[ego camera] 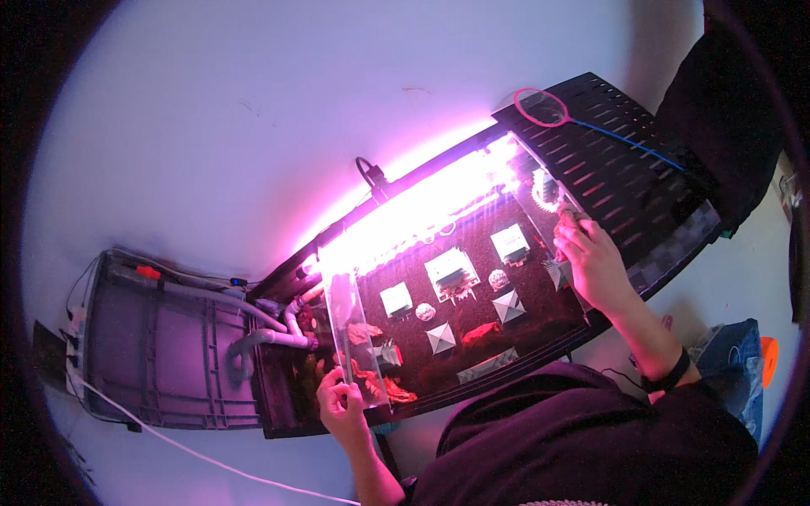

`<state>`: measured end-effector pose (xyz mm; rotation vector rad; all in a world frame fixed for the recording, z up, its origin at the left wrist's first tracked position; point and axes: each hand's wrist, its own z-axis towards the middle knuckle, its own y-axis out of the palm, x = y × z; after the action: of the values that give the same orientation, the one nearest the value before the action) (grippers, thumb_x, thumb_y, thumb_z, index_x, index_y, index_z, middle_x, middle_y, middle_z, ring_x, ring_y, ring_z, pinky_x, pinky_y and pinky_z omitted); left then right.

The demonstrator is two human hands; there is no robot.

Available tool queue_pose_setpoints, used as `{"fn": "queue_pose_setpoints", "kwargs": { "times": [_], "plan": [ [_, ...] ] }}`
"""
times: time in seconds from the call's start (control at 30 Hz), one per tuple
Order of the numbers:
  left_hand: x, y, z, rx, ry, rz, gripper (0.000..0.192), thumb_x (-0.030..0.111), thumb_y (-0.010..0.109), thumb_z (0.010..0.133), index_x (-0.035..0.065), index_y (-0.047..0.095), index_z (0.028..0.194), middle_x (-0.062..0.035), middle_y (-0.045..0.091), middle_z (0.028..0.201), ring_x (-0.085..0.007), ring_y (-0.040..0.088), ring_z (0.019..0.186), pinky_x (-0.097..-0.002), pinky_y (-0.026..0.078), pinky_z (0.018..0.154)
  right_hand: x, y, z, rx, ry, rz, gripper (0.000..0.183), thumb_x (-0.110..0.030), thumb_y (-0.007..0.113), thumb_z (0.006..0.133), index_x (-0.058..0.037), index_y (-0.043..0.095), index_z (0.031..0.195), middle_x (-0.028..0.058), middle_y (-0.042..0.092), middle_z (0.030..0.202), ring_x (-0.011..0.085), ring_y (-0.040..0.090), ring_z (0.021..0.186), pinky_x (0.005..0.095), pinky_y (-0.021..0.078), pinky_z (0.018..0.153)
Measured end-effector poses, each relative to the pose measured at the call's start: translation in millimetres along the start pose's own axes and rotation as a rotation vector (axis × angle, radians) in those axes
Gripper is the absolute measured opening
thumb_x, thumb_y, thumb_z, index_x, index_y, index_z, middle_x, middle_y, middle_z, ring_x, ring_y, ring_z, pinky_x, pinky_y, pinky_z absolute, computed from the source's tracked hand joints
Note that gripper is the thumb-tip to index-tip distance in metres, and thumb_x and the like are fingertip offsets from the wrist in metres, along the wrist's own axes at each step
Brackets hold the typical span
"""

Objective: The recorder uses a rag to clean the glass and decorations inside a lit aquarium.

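Observation:
Before me is a fish tank [506, 360] with a black rim, under a very bright pink-white lamp [417, 209]. My left hand [342, 408] pinches the near left edge of a clear panel [373, 373] over the tank. On the right side, my right hand [588, 259] closes its fingers over a clear panel edge [538, 209]; something brownish shows at its fingertips, too unclear to name. Whether both edges belong to one panel I cannot tell. Below lie white temple-like models [452, 272], a small pyramid [441, 338] and a reddish rock [482, 333] on dark substrate.
Right of the lamp, a pink-rimmed net [542, 109] with a blue handle rests on a black slatted cover [607, 164]. Grey pipes [278, 338] run into the tank's left end from a grey lidded bin [171, 354]. A white cable [209, 455] crosses the lower left.

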<state>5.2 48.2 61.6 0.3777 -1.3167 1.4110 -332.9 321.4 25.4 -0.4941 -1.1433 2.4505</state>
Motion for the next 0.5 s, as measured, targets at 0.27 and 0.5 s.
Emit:
{"fn": "queue_pose_setpoints", "kwargs": {
  "times": [0.27, 0.5],
  "plan": [
    [90, 6, 38, -0.303, 0.492, 0.238, 0.013, 0.007, 0.069, 0.071, 0.0035, 0.057, 0.073, -0.0137, 0.062, 0.114, -0.0307, 0.053, 0.113, -0.0404, 0.041, 0.097, 2, 0, -1, 0.043, -0.004, 0.009, 0.026, -0.007, 0.058, 0.076, -0.0012, 0.066, 0.100, 0.0099, 0.061, 0.109, 0.0304, 0.054, 0.105, 0.0395, 0.0476, 0.088],
    [167, 39, 75, -0.432, 0.847, 0.374, 0.018, 0.008, 0.073, 0.067, 0.0059, 0.055, 0.070, -0.0103, 0.062, 0.112, -0.0332, 0.053, 0.112, -0.0438, 0.041, 0.096, 5, -3, -1, 0.008, -0.022, -0.005, 0.025, -0.009, 0.059, 0.077, -0.0012, 0.065, 0.099, 0.0112, 0.061, 0.109, 0.0305, 0.053, 0.104, 0.0394, 0.0461, 0.091]
  ]
}}
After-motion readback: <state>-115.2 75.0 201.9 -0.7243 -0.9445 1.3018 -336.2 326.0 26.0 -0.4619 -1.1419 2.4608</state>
